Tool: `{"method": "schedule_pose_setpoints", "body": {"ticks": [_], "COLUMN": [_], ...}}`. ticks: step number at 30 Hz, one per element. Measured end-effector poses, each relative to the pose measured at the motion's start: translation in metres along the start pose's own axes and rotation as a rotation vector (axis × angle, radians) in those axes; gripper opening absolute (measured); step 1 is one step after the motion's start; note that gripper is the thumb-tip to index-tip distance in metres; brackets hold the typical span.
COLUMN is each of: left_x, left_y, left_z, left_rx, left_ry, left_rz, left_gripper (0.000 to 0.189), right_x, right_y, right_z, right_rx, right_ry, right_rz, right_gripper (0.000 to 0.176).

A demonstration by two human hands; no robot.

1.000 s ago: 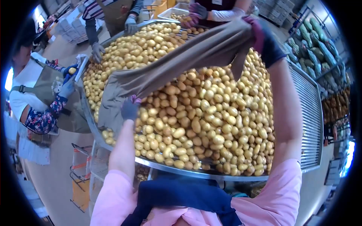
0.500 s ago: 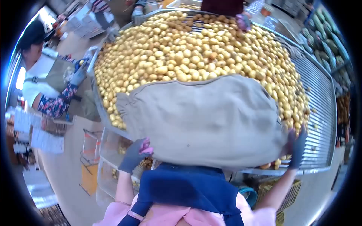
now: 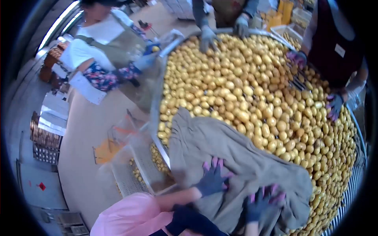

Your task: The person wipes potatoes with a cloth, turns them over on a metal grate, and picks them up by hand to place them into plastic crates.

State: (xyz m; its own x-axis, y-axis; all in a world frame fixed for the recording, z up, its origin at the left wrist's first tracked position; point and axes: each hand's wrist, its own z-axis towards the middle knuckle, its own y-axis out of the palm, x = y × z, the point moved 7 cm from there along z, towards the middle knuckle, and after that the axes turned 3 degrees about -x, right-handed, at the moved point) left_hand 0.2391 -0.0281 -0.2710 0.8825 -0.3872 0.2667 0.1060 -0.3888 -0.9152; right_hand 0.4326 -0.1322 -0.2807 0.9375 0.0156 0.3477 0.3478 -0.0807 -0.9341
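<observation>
A grey-brown cloth (image 3: 232, 151) lies rumpled over the near edge of a big heap of yellow potatoes (image 3: 236, 94). My left hand (image 3: 212, 179), in a dark grey glove with pink fingertips, rests on the cloth with its fingers spread. To its right, my right hand (image 3: 260, 206) wears a matching glove; it too is on the cloth, fingers apart and slightly blurred. The cloth covers the potatoes under both hands.
The potatoes fill a metal-rimmed sorting table (image 3: 155, 114) with slatted bars at right. Below its left edge stand plastic crates (image 3: 132, 165) holding potatoes. A person in a dark top (image 3: 328, 43), another at left (image 3: 106, 47) and gloved hands (image 3: 206, 39) at the back surround the table.
The cloth, spread wide before, is now crumpled. My hands have moved from its two ends onto its top, closer together. My view has swung left.
</observation>
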Motion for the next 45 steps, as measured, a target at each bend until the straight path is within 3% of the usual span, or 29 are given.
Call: {"method": "schedule_pose_setpoints", "body": {"ticks": [1,2,3,4,5,6,7,8,11,14,16,17,18,19,21,22,25,28,30,31,32,34,35,36,39,41,42,44,45], "left_x": [-0.002,-0.010,-0.027,-0.047,-0.082,-0.081,-0.091,-0.106,-0.130,-0.134,-0.140,-0.131,-0.115,-0.122,-0.120,-0.121,-0.128,-0.121,-0.137,-0.142,-0.163,-0.191,-0.191,-0.171,-0.078,0.009,0.033,0.054,0.071], "left_y": [-0.019,0.020,0.033,0.035,0.039,-0.007,-0.044,-0.063,-0.101,-0.154,-0.174,-0.180,-0.183,-0.153,-0.095,-0.086,-0.069,-0.079,-0.080,-0.080,-0.080,-0.087,-0.105,-0.126,-0.190,-0.220,-0.216,-0.178,-0.146], "left_z": [0.023,0.046,0.070,0.099,0.113,0.146,0.167,0.185,0.224,0.221,0.198,0.175,0.146,0.130,0.091,0.078,0.071,0.078,0.078,0.078,0.075,0.062,0.051,0.038,-0.031,-0.091,-0.117,-0.156,-0.165], "left_rx": [0.344,-0.200,0.047,0.222,0.756,0.303,0.090,0.309,0.382,0.242,0.316,0.486,0.436,0.349,0.348,0.351,0.394,0.439,0.497,0.502,0.531,0.552,0.565,0.567,0.762,0.994,0.962,0.866,0.661], "left_ry": [-0.062,-0.095,-0.225,-0.259,-0.105,-0.373,-0.373,-0.288,-0.141,-0.092,0.071,0.191,0.164,0.098,0.191,0.213,0.115,0.169,0.002,0.021,-0.082,-0.201,-0.218,-0.197,-0.095,0.181,0.074,0.252,0.153], "left_rz": [-0.068,0.091,0.212,0.147,0.231,0.675,0.327,0.268,0.218,-0.031,-0.453,-0.235,-0.163,-0.356,0.106,0.104,0.071,0.040,-0.157,-0.142,-0.355,-0.734,-0.901,-0.886,-0.983,-0.855,-0.812,-0.841,-0.828], "left_gripper": [0.061,0.060,0.053,0.050,0.054,0.056,0.064,0.069,0.073,0.064,0.053,0.043,0.042,0.042,0.040,0.040,0.036,0.033,0.025,0.025,0.023,0.025,0.027,0.027,0.028,0.032,0.036,0.033,0.031], "right_x": [0.008,0.001,0.011,0.007,0.005,0.013,0.017,0.020,0.020,0.059,0.096,0.100,0.098,0.091,0.062,0.051,0.046,0.073,0.110,0.134,0.162,0.227,0.253,0.279,0.352,0.389,0.407,0.434,0.443], "right_y": [-0.022,-0.042,-0.037,-0.056,-0.059,-0.092,-0.090,-0.085,-0.068,-0.069,-0.136,-0.151,-0.159,-0.147,-0.081,-0.069,-0.046,-0.074,-0.106,-0.124,-0.141,-0.142,-0.170,-0.202,-0.235,-0.253,-0.260,-0.263,-0.254], "right_z": [0.035,0.073,0.119,0.154,0.187,0.212,0.242,0.274,0.357,0.399,0.366,0.343,0.313,0.285,0.246,0.225,0.220,0.225,0.218,0.215,0.206,0.194,0.179,0.164,0.110,0.056,0.022,-0.056,-0.100], "right_rx": [0.262,0.454,-0.009,0.356,0.418,0.587,0.725,0.673,0.445,-0.230,0.172,0.231,0.274,0.197,-0.141,0.051,0.205,0.140,0.456,0.336,0.208,0.299,0.315,0.334,0.534,0.633,0.647,0.713,0.744], "right_ry": [0.023,-0.120,0.133,-0.001,-0.049,-0.059,-0.119,-0.129,-0.439,-0.287,-0.158,-0.145,-0.089,-0.069,-0.195,-0.138,-0.151,-0.085,-0.033,0.047,0.127,0.166,0.194,0.215,0.264,0.302,0.354,0.309,0.401], "right_rz": [0.629,0.473,1.044,0.721,0.642,0.539,0.574,0.538,0.437,1.351,0.906,0.708,0.652,0.607,0.328,0.269,0.389,0.513,0.621,0.718,0.820,0.990,0.750,0.506,0.303,0.181,0.172,0.247,0.184], "right_gripper": [0.055,0.055,0.052,0.037,0.030,0.027,0.024,0.026,0.047,0.047,0.040,0.030,0.021,0.019,0.022,0.019,0.012,0.008,0.022,0.020,0.018,0.026,0.033,0.041,0.029,0.027,0.026,0.025,0.031]}}
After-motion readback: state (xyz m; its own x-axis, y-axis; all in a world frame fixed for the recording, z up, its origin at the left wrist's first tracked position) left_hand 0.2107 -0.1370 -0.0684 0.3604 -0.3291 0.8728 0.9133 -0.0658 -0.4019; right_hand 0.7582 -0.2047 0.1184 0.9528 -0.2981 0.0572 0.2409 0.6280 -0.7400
